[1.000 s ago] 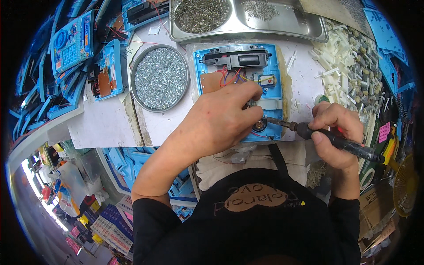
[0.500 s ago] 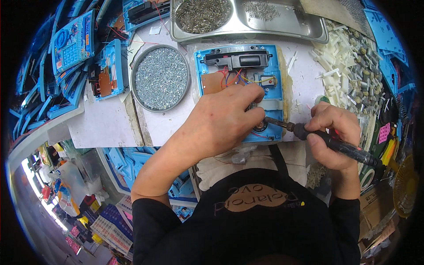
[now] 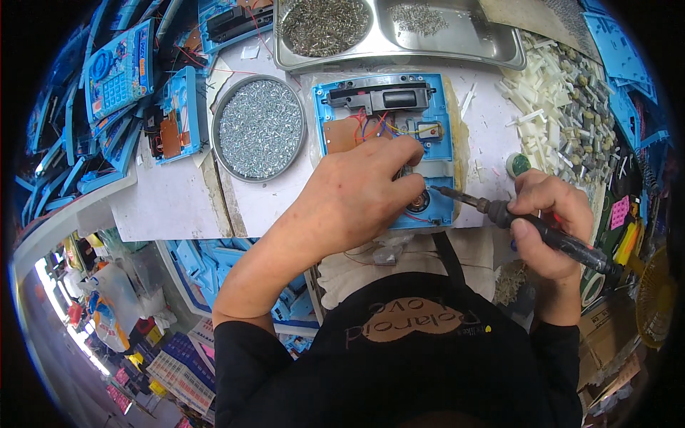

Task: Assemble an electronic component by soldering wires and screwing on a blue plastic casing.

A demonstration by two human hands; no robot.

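At bench centre, an open blue shell (image 3: pixel 385 143) lies flat on white paper (image 3: pixel 171 207), its inside facing up so that the brown board (image 3: pixel 341 134), coloured wires (image 3: pixel 378 127) and small speaker (image 3: pixel 418 202) are reachable from above. The left hand (image 3: pixel 349 203) rests palm-down on the shell's lower half, fingers curled over the wiring; it presses the shell steady and seems to pinch a wire in place, though what lies under the fingers is hidden. The right hand (image 3: pixel 546 221) is closed around the black handle of a soldering iron (image 3: pixel 528 227), held like a pen and angled in from the right, so the tip points at the speaker; whether tip and speaker touch cannot be told. A round tin of screws (image 3: pixel 260 128) sits just left of the shell, and a steel tray (image 3: pixel 457 43) holding more small metal parts stands behind it, both near the hands. White plastic pieces (image 3: pixel 542 121) are heaped to the right. More blue shells (image 3: pixel 118 71) are stacked at far left, apart from the one in hand.
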